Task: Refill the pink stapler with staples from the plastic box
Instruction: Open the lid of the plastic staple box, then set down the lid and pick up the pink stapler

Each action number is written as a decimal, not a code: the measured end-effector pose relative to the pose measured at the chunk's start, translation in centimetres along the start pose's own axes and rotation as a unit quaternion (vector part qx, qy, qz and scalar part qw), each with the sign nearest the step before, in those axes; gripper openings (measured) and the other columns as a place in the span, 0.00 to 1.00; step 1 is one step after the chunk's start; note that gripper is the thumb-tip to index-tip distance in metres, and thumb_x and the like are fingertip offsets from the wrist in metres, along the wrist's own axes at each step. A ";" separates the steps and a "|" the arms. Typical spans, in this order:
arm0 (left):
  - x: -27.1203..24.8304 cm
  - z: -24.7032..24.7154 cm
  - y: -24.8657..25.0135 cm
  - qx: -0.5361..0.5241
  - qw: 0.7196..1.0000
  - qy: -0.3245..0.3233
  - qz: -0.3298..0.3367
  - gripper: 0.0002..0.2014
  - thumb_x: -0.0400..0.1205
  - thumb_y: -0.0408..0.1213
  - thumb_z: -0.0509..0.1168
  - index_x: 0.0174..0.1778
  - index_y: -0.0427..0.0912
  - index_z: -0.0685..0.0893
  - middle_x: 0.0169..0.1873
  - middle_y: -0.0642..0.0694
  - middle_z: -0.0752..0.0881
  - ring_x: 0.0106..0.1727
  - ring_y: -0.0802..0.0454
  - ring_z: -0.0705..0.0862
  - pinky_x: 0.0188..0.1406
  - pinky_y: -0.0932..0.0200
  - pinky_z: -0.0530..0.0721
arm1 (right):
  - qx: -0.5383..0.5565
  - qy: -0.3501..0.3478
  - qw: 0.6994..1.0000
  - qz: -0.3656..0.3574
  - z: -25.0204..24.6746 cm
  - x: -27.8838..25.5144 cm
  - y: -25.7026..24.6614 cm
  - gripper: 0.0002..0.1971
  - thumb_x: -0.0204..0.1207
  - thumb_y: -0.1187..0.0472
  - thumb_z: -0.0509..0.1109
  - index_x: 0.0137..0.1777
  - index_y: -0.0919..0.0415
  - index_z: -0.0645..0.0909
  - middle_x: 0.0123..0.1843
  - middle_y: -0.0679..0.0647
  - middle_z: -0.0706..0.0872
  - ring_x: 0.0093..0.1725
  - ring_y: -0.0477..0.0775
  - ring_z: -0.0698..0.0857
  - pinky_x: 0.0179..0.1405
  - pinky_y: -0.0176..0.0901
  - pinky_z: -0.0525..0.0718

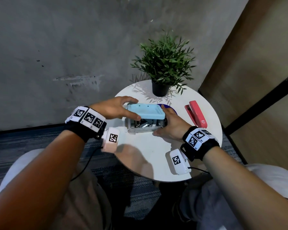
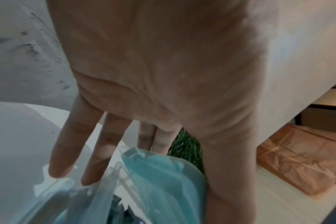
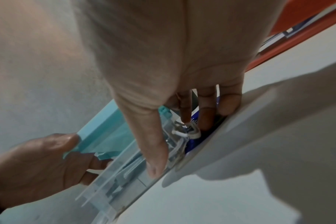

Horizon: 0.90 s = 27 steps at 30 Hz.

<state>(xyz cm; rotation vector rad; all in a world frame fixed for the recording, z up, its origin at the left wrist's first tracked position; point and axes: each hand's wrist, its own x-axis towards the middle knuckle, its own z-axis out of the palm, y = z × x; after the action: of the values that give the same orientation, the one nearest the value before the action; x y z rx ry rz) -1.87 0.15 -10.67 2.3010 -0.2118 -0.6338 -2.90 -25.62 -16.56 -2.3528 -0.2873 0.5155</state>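
Observation:
A clear plastic box [image 1: 143,129] stands mid-table with grey and dark items inside. Its light-blue lid [image 1: 145,111] is raised at the front and tilted. My left hand [image 1: 130,109] grips the lid's left end, thumb under the near edge and fingers over the far edge. In the left wrist view its fingers [image 2: 98,159] reach down to the lid [image 2: 163,174]. My right hand [image 1: 165,121] holds the box's right end. In the right wrist view the thumb [image 3: 155,159] lies along the clear wall and the fingertips [image 3: 184,115] touch a clear latch. The pink stapler [image 1: 196,114] lies shut to the right, untouched.
The round white table [image 1: 148,156] is small, its edge close to my knees. A potted plant [image 1: 165,63] stands at the back. A dark blue disc [image 1: 171,107] shows behind the box's right end. A grey wall rises on the left, a brown panel on the right.

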 end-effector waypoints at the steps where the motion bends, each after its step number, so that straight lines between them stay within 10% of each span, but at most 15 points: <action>1: 0.1 -0.2 0.0 -0.001 1.000 -0.006 -0.001 0.44 0.62 0.63 0.79 0.76 0.60 0.73 0.69 0.59 0.76 0.64 0.54 0.80 0.68 0.53 0.79 | -0.004 0.000 1.000 -0.003 0.0 0.0 0.1 0.59 0.58 0.48 0.85 0.89 0.51 0.56 0.82 0.51 0.64 0.79 0.52 0.71 0.79 0.50 0.73; 6: 0.5 -1.7 0.1 -0.045 0.999 0.006 0.012 0.39 0.64 0.58 0.80 0.71 0.57 0.75 0.66 0.58 0.79 0.66 0.54 0.80 0.68 0.58 0.74 | -0.019 0.001 1.000 -0.011 -0.1 -0.1 0.1 0.54 0.65 0.53 0.85 0.87 0.54 0.59 0.77 0.55 0.67 0.77 0.56 0.72 0.77 0.47 0.72; 12: 2.2 -0.4 -0.5 -0.042 0.985 0.166 0.022 0.24 0.71 0.48 0.79 0.61 0.47 0.82 0.61 0.47 0.80 0.55 0.50 0.82 0.46 0.64 0.80 | -0.032 -0.007 0.999 -0.011 -0.1 -0.3 0.0 0.56 0.67 0.51 0.85 0.89 0.52 0.53 0.79 0.54 0.65 0.77 0.57 0.73 0.79 0.52 0.71; 24: 4.8 1.5 -1.7 0.035 0.986 0.162 0.019 0.16 0.65 0.68 0.72 0.41 0.63 0.85 0.59 0.43 0.81 0.62 0.44 0.81 0.67 0.46 0.79 | -0.043 0.007 0.998 -0.039 -0.2 -1.1 -0.5 0.50 0.69 0.54 0.83 0.87 0.47 0.58 0.74 0.54 0.69 0.72 0.57 0.77 0.74 0.48 0.74; 27: 4.8 1.5 -1.6 0.042 0.985 0.166 0.005 0.12 0.71 0.58 0.74 0.44 0.56 0.88 0.56 0.43 0.80 0.62 0.45 0.79 0.68 0.45 0.78 | -0.049 0.005 0.998 -0.040 -0.2 -1.1 -0.6 0.49 0.69 0.53 0.83 0.87 0.45 0.59 0.74 0.54 0.69 0.72 0.57 0.77 0.73 0.48 0.74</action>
<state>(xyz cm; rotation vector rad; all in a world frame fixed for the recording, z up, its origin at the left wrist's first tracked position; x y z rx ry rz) 1.50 -1.22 -14.52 2.4426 -0.0912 -0.2320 -3.84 -25.69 -15.73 -2.4261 -0.4099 0.4611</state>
